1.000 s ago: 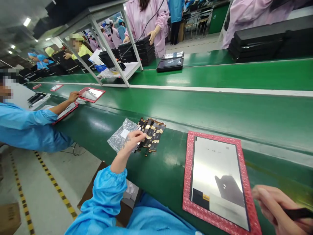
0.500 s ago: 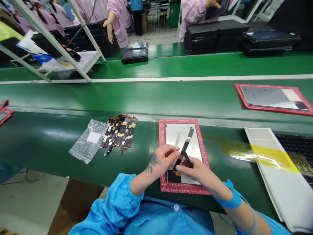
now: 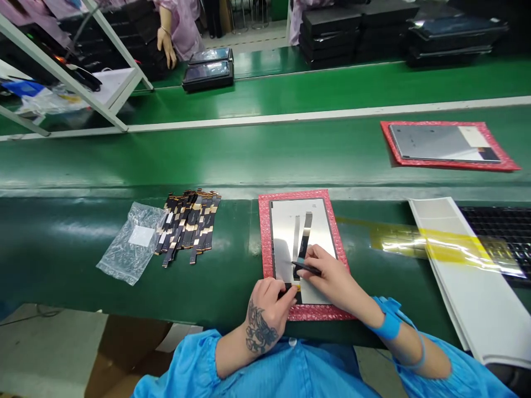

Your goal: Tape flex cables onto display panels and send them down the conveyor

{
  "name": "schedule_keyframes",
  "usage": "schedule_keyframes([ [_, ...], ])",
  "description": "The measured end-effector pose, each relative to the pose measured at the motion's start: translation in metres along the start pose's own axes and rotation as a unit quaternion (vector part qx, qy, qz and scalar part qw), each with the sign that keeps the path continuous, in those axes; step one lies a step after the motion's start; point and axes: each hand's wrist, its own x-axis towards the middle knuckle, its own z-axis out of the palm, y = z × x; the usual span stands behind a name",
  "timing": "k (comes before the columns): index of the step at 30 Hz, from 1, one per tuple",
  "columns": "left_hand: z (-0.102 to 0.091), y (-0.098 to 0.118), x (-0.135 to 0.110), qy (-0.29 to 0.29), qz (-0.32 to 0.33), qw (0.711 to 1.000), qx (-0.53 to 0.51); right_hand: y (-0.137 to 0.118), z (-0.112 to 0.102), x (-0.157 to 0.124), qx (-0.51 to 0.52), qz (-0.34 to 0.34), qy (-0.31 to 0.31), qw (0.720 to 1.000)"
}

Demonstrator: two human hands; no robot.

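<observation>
A display panel (image 3: 284, 213) lies back side up on a pink bubble-wrap sheet (image 3: 264, 221) before me. A black flex cable (image 3: 305, 237) with a silvery end lies lengthwise over the panel. My right hand (image 3: 327, 276) pinches a slim black pointed tool (image 3: 309, 269), its tip low over the cable. At the panel's lower left, my left hand (image 3: 269, 304) is closed, thumb and fingertips together by the black strip and small yellow patch. What they grip is hidden. Left of the panel, a pile of flex cables (image 3: 191, 224) lies against a clear plastic bag (image 3: 128, 246).
Yellow tape (image 3: 394, 240) stretches from beside the panel over white boards (image 3: 468, 293) at the right. Another panel (image 3: 435, 143) on pink wrap lies farther back. Across the green belt are black stacks (image 3: 332, 36), two dark devices (image 3: 209, 69), a white frame (image 3: 116, 44) and a co-worker's hand (image 3: 166, 47).
My left hand has let go of the cable's middle and moved down to the panel's lower edge. The cable, raised and bent before, lies flatter. My right hand's tool now points left. The view has shifted.
</observation>
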Motion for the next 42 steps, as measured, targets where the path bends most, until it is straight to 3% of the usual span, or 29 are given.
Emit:
schedule_keyframes([
  [6,-0.004,0.0,-0.005,-0.018,0.015,1.0,0.003,-0.004,0.003,-0.004,0.026,-0.01,-0.03,0.999],
  [33,-0.007,0.001,-0.002,-0.016,0.021,1.0,-0.002,-0.003,0.011,-0.007,-0.039,0.006,-0.037,0.999],
  [42,-0.008,-0.007,-0.009,-0.036,0.083,0.995,0.049,-0.005,0.012,-0.008,-0.079,0.006,-0.038,0.996],
])
